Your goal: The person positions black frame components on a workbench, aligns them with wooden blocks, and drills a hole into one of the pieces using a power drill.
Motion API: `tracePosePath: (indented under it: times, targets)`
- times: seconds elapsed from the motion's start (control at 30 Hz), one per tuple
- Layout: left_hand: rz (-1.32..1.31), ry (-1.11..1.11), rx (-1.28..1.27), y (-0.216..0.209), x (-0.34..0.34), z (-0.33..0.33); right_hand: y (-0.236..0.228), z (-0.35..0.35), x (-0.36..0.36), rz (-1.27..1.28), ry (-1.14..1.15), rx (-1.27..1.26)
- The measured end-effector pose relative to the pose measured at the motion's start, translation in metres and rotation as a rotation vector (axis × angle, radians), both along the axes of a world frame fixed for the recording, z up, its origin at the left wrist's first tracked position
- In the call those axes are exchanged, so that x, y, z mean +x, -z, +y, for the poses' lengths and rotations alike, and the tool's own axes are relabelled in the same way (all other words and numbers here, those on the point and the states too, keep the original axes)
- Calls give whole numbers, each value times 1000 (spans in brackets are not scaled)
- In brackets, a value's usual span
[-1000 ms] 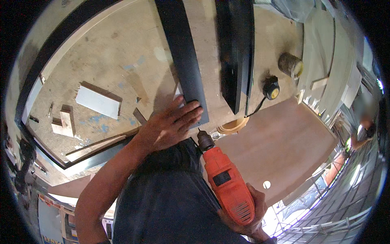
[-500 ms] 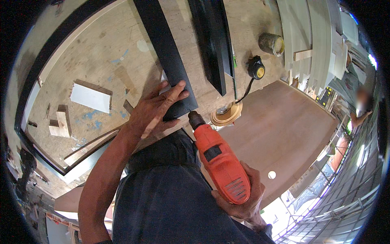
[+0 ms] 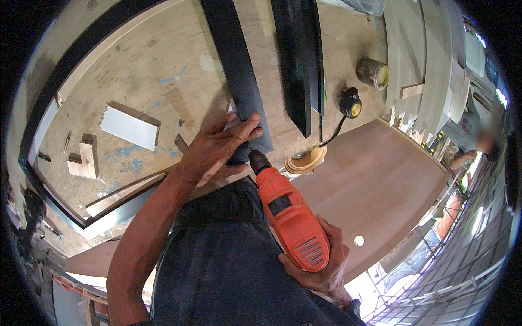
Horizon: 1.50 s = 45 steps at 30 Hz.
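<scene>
A long black board (image 3: 234,54) runs from the far edge toward me, its angled near end beside my body. My left hand (image 3: 212,149) is closed over that end, fingers across its top face and thumb below. My right hand (image 3: 323,280) grips an orange-red power drill (image 3: 296,220) by its rear. The drill's black chuck (image 3: 259,161) points away from me, and its thin bit meets the board's near end just beside my left fingers. Whether the bit has entered the board cannot be made out.
More black boards (image 3: 296,65) lie right of mine. Beyond them are a tape measure (image 3: 350,103), an open can (image 3: 372,74) and a coiled edging strip (image 3: 305,161). A black frame (image 3: 32,125) curves along the left around a white block (image 3: 129,128) and wood scraps. Another person (image 3: 478,144) is far right.
The view has shifted slightly, so the bench things sit farther right. The board's end is turned a little under my left hand, and the drill's bit now shows against it.
</scene>
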<state>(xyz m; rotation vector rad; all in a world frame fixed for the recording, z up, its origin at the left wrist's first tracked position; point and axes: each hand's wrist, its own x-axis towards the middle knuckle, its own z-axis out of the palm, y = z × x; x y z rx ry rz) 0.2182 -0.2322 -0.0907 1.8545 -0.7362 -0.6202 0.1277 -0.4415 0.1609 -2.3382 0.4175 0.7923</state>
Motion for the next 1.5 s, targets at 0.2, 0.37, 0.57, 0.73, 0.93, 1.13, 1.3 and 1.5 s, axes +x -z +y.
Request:
tracePosePath:
  times: [0.2,0.37,0.57,0.73,0.93,1.13,1.3,1.5]
  targets:
    - [-49,-37,-28,2,-1,1,-2,4,7,33,-10,-15]
    - [-44,-29,-28,-1,0,-1,-1,3,6,24,-23,-20]
    - [-66,-18,1,-1,0,0,-3,7,12,31,-25,-10]
    - [-63,-14,3,0,1,0,-3,7,13,54,-16,-18]
    - [-94,-8,-4,1,0,0,-3,7,13,20,-50,-22]
    - [-86,-1,-2,5,-3,0,-5,8,12,43,-59,-28]
    - [-57,-22,0,1,-2,-3,-4,9,16,43,-76,-37]
    - [-58,-20,-8,4,-2,-1,-4,13,30,81,-101,-17]
